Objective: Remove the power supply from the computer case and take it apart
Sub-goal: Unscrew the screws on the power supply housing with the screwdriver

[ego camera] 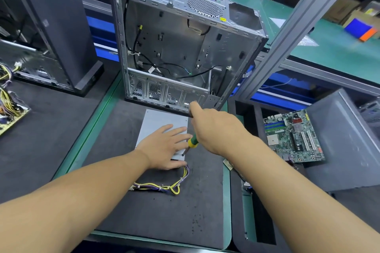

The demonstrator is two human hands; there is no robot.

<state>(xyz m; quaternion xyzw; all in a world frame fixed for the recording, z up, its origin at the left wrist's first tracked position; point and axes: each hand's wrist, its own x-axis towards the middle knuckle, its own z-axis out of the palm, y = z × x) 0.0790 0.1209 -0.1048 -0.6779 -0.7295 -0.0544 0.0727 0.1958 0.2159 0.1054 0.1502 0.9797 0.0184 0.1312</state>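
So, left hand (164, 146): I saw it lying flat on top of the flat grey metal power supply box (162, 121), fingers straight and spread, palm pressing down, nothing gripped.
Right hand (213, 129): its fingers were curled tight round the green-and-yellow-handled screwdriver (192, 142); the handle showed just below the fist.
Screwdriver tip: the thin shaft slanted down and left to the near right corner of the box, beside the left hand's fingertips; I could not tell whether it sat in a screw.
Power supply: it was out of the case, lying flat on the dark foam mat (160, 215), just in front of the open silver steel computer case (174, 47).
Cables: a bundle of yellow and purple wires (164, 187) ran from the box's near edge and curled over the mat towards me.
Case: it stood upright with its side off, loose black leads hanging inside.
To the right: a green motherboard (292, 135) lay in a grey plastic bin (339, 139), well apart from the box.
To the left: a black tower case (51, 16) stood on a second mat, and a bare circuit board with yellow wires (10, 109) lay at the edge of view.
In the way: a slanted grey aluminium frame post (287, 26) crossed in front of the case's right side.
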